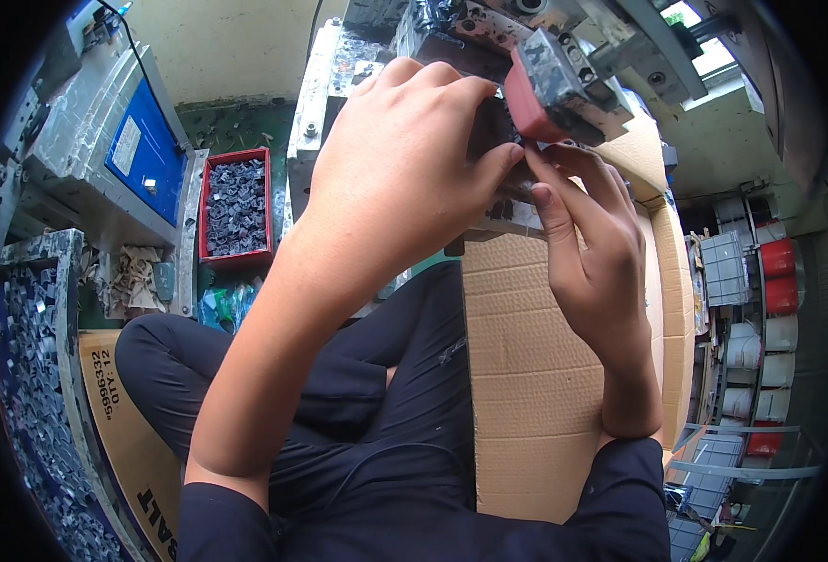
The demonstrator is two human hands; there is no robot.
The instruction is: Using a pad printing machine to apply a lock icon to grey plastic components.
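Both my hands meet at a machine in front of me, just below a rounded red pad [534,101] on a paint-smeared block. My left hand [400,140] reaches over from the left, its fingers bent around a dark spot by the pad; what they grip is hidden behind the hand. Its thumb touches the spot where the right index fingertip lies. From the right, my right hand [596,229] points its index finger under the pad. Thumb and index stand apart there, and nothing shows between them. The other right fingers bend beneath the pad.
An opened cardboard box [535,375] stands close on the right. Left of the machine is a red bin [271,201] of small dark parts. A larger tray [67,281] of grey parts sits far left, by a cardboard carton [133,440]. Containers [779,272] line the right side.
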